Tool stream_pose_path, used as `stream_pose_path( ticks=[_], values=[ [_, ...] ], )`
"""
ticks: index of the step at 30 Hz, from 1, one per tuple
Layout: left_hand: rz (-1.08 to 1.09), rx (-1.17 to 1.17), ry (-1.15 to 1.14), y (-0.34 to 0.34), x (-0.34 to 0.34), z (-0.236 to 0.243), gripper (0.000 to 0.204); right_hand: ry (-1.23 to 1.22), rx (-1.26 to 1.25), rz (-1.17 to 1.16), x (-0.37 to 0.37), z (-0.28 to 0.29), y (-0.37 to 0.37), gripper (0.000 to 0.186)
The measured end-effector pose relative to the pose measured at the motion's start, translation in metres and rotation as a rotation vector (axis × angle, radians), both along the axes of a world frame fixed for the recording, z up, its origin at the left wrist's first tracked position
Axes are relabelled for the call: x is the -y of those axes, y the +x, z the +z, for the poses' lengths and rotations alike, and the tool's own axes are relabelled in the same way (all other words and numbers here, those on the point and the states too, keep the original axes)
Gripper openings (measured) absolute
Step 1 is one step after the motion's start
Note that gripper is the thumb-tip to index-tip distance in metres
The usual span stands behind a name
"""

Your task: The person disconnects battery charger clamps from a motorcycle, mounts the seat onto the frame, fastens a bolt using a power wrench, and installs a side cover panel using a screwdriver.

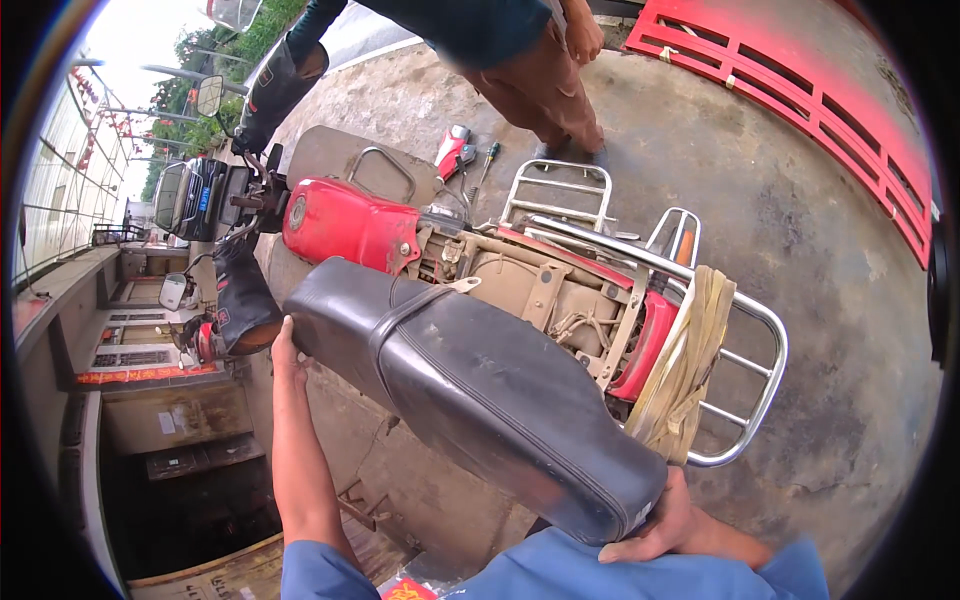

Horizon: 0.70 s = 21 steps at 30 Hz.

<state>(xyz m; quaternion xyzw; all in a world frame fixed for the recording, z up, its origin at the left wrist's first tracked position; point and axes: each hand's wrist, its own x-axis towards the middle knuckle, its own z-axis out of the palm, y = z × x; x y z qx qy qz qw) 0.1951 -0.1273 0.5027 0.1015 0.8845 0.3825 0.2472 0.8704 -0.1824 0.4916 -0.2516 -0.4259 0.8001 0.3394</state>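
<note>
Between my two hands is a long black motorcycle seat (470, 390) with a strap across it. My left hand (288, 350) grips its narrower front end, and my right hand (665, 525) grips the wide rear end, thumb showing underneath. The seat is off its mount, on my side of a red motorcycle. Behind it the bare frame (545, 295) shows, dusty, with brackets and wiring. The red fuel tank (345, 222) sits ahead of that frame. At the back is a chrome rear rack (765, 375) with a beige strap (690, 370) wound round it.
Across the motorcycle stands a person in brown trousers (540, 85). A red part (452, 150) and a screwdriver (488, 165) lie on the ground there. A red metal frame (800, 95) lies at the far right. A dark car (190, 195) stands at the left.
</note>
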Motion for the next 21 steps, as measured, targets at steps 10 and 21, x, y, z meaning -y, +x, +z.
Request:
stream_pose_path(
  ticks=[10,21],
  values=[
    [-0.312,-0.064,-0.310,-0.018,-0.168,-0.073,0.064,0.172,0.128,0.104,-0.055,-0.030,-0.006,0.069],
    [-0.303,-0.174,-0.410,-0.012,-0.222,-0.089,0.056,0.294,-0.005,0.012,-0.081,-0.050,-0.002,0.057]
  ],
)
